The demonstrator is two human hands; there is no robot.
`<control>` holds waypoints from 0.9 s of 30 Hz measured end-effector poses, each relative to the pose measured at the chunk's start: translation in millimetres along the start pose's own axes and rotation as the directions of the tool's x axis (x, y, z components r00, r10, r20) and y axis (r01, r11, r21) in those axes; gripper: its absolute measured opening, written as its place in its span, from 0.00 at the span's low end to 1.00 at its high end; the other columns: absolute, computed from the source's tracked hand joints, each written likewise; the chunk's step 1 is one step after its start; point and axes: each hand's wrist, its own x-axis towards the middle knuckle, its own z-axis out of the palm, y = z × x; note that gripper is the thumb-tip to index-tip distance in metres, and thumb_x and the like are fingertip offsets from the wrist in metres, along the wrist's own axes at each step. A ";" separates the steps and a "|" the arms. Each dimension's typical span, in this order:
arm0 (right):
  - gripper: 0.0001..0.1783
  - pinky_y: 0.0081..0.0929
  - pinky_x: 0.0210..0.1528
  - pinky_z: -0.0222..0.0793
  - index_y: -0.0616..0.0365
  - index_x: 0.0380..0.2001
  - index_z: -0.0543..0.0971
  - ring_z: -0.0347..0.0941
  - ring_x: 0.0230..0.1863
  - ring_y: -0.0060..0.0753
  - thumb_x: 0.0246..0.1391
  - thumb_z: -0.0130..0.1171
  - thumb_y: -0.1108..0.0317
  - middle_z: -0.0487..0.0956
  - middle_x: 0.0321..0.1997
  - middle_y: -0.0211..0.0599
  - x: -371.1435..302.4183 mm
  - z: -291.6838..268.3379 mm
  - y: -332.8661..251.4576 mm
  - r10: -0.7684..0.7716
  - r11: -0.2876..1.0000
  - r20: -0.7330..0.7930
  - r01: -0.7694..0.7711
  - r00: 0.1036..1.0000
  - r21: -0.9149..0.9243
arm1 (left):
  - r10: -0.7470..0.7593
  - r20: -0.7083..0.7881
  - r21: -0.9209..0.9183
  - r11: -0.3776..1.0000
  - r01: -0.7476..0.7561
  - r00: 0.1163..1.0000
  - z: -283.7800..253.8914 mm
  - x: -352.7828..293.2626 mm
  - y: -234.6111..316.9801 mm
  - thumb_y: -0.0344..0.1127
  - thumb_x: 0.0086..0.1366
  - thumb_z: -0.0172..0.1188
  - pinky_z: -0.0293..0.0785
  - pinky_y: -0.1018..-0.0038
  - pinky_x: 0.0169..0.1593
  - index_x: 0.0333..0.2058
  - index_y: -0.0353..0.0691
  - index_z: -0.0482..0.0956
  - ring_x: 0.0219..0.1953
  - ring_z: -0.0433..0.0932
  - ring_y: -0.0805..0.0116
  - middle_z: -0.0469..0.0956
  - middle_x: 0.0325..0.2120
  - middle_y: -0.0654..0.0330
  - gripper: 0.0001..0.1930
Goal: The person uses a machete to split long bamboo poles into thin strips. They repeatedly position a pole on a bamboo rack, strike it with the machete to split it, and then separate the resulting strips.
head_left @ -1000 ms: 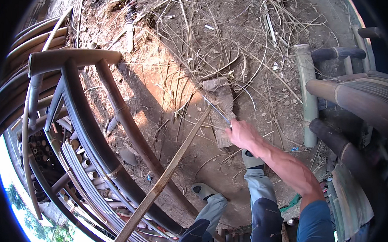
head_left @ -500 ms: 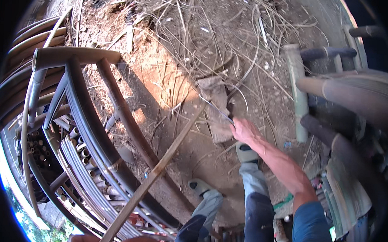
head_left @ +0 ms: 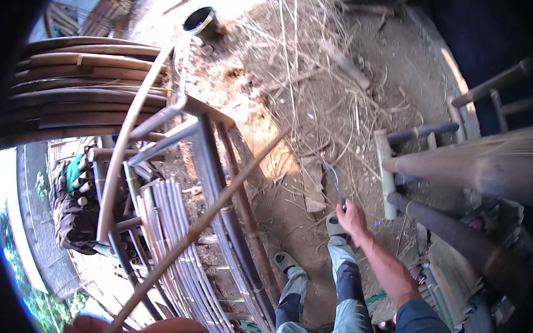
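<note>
My right hand [head_left: 352, 220] is closed round the dark handle of a knife [head_left: 333, 180]. Its thin blade points away from me, over the ground beside a flat wooden block [head_left: 313, 183]. A long bamboo strip [head_left: 201, 223] rises slantwise from the lower left, its far end left of the block and apart from the knife. At the bottom edge my left hand [head_left: 84, 326] is closed about the strip's near end, its fingers partly cut off by the picture's edge. Below the right hand show my legs and sandalled feet.
A bamboo frame [head_left: 216, 164] stands left, beside a bundle of thin poles [head_left: 174, 240]. Stacked bamboo lengths [head_left: 84, 108] lie beyond it, near a dark bucket [head_left: 201, 22]. Shavings [head_left: 346, 122] litter the ground. Thick bamboo pieces [head_left: 457, 169] rest on a rack at right.
The view has shifted, bringing the bucket in at the far side. The knife's blade has swung from pointing left near the strip's tip to pointing farther ahead. Both hands keep their holds.
</note>
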 end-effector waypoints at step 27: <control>0.18 0.18 0.17 0.64 0.58 0.28 0.77 0.68 0.14 0.18 0.54 0.64 0.53 0.79 0.21 0.35 -396.3 -135.0 -370.9 -0.484 0.526 0.234 0.066 0.843 0.848 | -0.942 0.334 -0.122 -0.010 0.992 0.031 -124.8 -149.1 250.0 0.45 0.69 0.53 0.73 0.80 0.38 0.56 0.36 0.71 0.33 0.75 0.77 0.75 0.33 0.65 0.22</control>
